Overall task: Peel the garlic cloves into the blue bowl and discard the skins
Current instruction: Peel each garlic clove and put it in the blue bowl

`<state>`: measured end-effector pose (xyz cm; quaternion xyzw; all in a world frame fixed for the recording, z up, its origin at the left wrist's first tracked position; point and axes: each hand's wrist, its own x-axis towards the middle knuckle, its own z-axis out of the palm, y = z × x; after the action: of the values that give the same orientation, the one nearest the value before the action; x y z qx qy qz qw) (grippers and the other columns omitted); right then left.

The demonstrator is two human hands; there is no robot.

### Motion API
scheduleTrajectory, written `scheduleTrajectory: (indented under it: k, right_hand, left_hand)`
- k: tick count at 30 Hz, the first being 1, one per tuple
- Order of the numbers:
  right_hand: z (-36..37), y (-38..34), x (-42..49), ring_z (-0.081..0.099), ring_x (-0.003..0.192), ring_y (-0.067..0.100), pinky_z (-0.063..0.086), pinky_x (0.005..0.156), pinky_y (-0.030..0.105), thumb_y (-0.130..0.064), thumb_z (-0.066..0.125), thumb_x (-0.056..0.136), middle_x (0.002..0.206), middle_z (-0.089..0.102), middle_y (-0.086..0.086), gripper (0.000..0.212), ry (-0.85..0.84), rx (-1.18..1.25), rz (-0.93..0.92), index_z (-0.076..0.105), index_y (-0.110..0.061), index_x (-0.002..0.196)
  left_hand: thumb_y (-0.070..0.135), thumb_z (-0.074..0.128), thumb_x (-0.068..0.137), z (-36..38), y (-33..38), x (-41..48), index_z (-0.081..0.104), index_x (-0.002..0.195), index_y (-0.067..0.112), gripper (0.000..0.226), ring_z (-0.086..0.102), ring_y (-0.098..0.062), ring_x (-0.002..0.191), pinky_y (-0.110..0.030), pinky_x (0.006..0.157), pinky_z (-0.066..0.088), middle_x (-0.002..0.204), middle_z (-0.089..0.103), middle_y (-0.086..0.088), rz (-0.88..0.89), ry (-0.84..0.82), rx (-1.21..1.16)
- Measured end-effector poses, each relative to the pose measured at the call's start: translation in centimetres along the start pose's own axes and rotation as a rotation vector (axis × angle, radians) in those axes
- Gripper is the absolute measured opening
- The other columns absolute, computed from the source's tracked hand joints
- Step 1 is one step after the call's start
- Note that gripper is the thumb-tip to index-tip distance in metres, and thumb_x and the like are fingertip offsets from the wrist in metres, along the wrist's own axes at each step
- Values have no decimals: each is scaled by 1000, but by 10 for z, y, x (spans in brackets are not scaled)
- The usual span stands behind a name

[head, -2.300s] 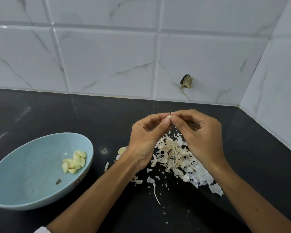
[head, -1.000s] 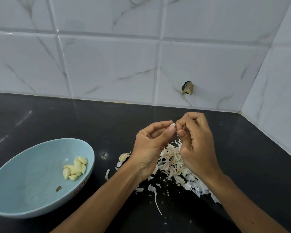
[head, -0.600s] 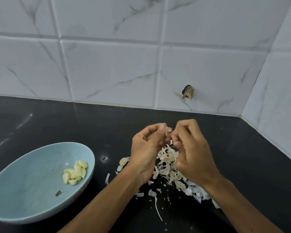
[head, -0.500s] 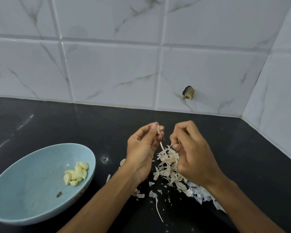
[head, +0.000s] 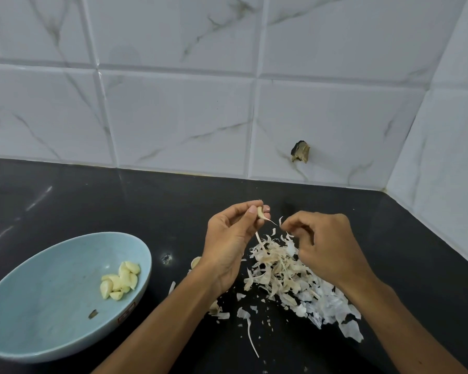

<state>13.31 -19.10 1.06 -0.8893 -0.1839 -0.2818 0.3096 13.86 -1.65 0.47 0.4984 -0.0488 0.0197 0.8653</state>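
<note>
Nearest to us, two bare forearms rise from the lower edge, and between them a long thin strip of skin lies by itself on the black counter. Well out to the left of the left forearm we see the blue bowl, with a cluster of peeled cloves resting against its right inner wall and a small dark scrap nearer its front rim. Under and between the wrists spreads the pile of skins, with tan shreds toward the left hand and whiter papery flakes trailing back beneath the right forearm. Just left of the left wrist we find one more clove on the counter, partly hidden by that wrist. The left hand is raised above the pile, its thumb and fingertips pinching the garlic clove, from which a thin tail of skin hangs down toward the heap. The right hand sits just to the right, apart from the clove, its fingers curled inward and its thumb and forefinger pinching a sliver of skin over the pile. Beyond both hands the dark counter runs to the white marbled tile wall, where we note a ragged dark hole above and behind the gap between the hands.
</note>
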Motion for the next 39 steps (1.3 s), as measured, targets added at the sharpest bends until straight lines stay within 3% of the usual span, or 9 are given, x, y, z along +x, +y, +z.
scheduleTrajectory:
  k: [2,6,10,15,23,27,33,39]
  right_hand:
    - [0,0,-1,69,74,-5,54,71,9,14,55,82,81,75,-9,39,-10,-9,3,79,-14,94]
    - [-2,-1,0,69,70,-1,53,62,11,13,57,81,70,70,-14,34,89,43,9,77,-14,85]
    - [-5,-7,1,68,73,4,53,65,13,-5,77,84,80,71,-14,16,172,101,-59,77,-15,96]
    - [-1,-5,1,67,75,5,54,70,16,-12,81,86,87,73,-10,21,177,74,-219,78,-17,106]
    - [1,0,1,68,77,5,56,67,29,-14,83,85,88,76,-12,12,227,15,-298,81,-17,96]
    - [2,2,-1,67,76,7,55,67,28,-16,82,86,87,76,-11,8,236,-23,-336,81,-16,94]
    - [3,1,-1,66,74,10,52,69,24,-17,82,87,86,76,-8,5,291,-99,-403,80,-14,91]
    - [6,2,0,56,70,13,47,64,26,-7,73,91,80,67,-7,9,269,-156,-385,73,-13,84]
  left_hand:
    - [7,70,90,0,0,-1,75,105,7,17,71,-15,95,-24,88,56,97,77,-11,1,-16,38]
    - [4,69,91,-1,-1,-1,77,103,11,16,70,-17,94,-24,86,57,90,77,-6,-21,-33,65]
    - [3,69,91,-1,-2,-2,77,103,6,15,72,-20,95,-25,86,58,97,76,-12,-45,-69,40]
    - [4,70,89,0,-3,-2,76,105,1,17,70,-25,99,-32,98,57,106,75,-20,-56,-110,39]
    - [3,68,92,0,-2,-2,78,97,0,12,70,-12,76,-18,79,56,87,74,-12,-87,-138,43]
    - [1,68,91,1,-1,-2,80,91,1,12,70,-10,72,-15,73,55,83,73,-13,-146,-124,-16]
    - [-2,66,91,3,1,-4,75,99,-7,13,70,-10,70,-13,68,56,86,74,-15,-209,-112,-99]
    - [-2,69,89,7,-3,-7,75,96,-7,11,69,-11,69,-14,68,56,85,72,-17,-213,-89,-86]
